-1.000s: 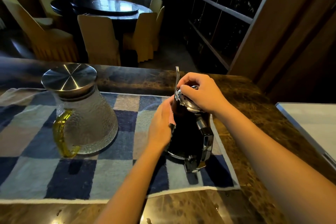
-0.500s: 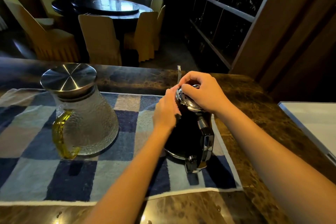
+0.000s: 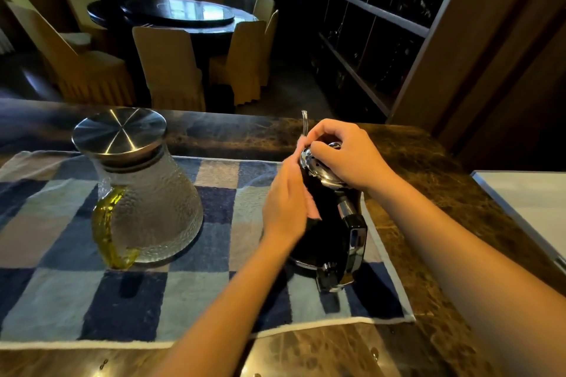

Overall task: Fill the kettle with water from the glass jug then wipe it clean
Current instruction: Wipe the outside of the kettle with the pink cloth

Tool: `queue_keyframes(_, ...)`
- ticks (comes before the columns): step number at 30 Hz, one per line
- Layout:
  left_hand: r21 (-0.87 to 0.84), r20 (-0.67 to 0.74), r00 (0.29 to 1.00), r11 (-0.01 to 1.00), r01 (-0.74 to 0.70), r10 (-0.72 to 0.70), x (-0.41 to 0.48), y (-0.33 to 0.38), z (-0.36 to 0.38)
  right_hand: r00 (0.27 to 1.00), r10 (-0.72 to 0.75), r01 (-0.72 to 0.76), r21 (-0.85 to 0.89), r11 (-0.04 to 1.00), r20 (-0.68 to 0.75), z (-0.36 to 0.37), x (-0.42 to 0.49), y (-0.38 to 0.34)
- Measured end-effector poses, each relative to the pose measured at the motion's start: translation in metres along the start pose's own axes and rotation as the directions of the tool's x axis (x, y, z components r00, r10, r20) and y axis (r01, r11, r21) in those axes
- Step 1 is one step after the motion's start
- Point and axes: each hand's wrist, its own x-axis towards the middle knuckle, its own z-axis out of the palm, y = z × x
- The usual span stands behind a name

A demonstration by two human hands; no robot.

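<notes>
The black kettle (image 3: 329, 232) stands on the checked towel (image 3: 190, 278), right of the lidded glass jug (image 3: 147, 202). The right hand (image 3: 346, 156) curls over its chrome lid (image 3: 321, 170), fingers closed around it. The left hand (image 3: 286, 205) presses a pink cloth (image 3: 312, 208) to the body. Judged: glossy, slippery, heavy if filled; best held by its handle (image 3: 355, 242).

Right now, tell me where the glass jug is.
In the head view, the glass jug stands upright on the checked towel, left of the kettle and both hands.
</notes>
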Motion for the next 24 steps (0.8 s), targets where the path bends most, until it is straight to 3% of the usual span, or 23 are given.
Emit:
queue_keyframes(3,0.066,0.113,0.992,0.997,0.042,-0.05,0.032,-0.007,-0.011,1.0,-0.001,0.001,0.005,1.0,0.001,-0.001,0.0,-0.001)
queue_keyframes(7,-0.089,0.124,0.978,0.98,0.177,-0.165,0.023,-0.04,-0.008,1.0,0.014,-0.014,0.008,1.0,-0.007,0.0,-0.001,-0.002)
queue_keyframes(8,-0.22,0.104,0.954,0.929,0.297,-0.28,0.016,-0.043,-0.007,1.0,0.017,-0.017,0.007,1.0,-0.007,0.0,-0.001,-0.002)
queue_keyframes(10,-0.479,0.139,0.85,0.717,0.506,-0.508,-0.002,-0.041,-0.002,1.0,0.02,-0.02,0.004,1.0,-0.006,0.0,-0.001,-0.002)
queue_keyframes(12,-0.52,0.104,0.876,0.725,0.451,-0.47,-0.02,-0.036,0.005,1.0,0.02,-0.02,0.002,1.0,-0.009,0.0,-0.001,-0.002)
queue_keyframes(13,-0.452,0.025,0.922,0.818,0.356,-0.387,-0.026,-0.037,0.009,1.0,0.022,-0.022,0.001,1.0,-0.013,0.001,-0.001,-0.001)
queue_keyframes(15,-0.374,-0.101,0.964,0.907,0.192,-0.245,-0.025,-0.029,0.012,1.0,0.021,-0.021,0.0,1.0,-0.015,0.001,-0.001,0.0)
queue_keyframes(18,-0.352,0.029,0.99,0.925,0.14,-0.139,0.004,-0.002,0.005,1.0,0.013,-0.013,0.004,1.0,-0.01,0.002,-0.001,0.0)
queue_keyframes(21,-0.278,0.201,0.969,0.94,0.196,-0.143,0.04,0.016,-0.009,1.0,0.001,-0.001,0.033,0.999,-0.006,0.0,-0.001,-0.001)
queue_keyframes(22,-0.164,0.247,0.958,0.968,0.188,-0.144,0.047,0.02,-0.013,1.0,-0.009,0.009,0.032,0.999,-0.015,0.0,-0.001,0.0)
queue_keyframes(24,0.222,0.299,0.941,0.971,0.091,-0.157,0.057,0.02,-0.013,1.0,-0.021,0.022,0.029,0.999,-0.01,-0.002,-0.001,0.0)
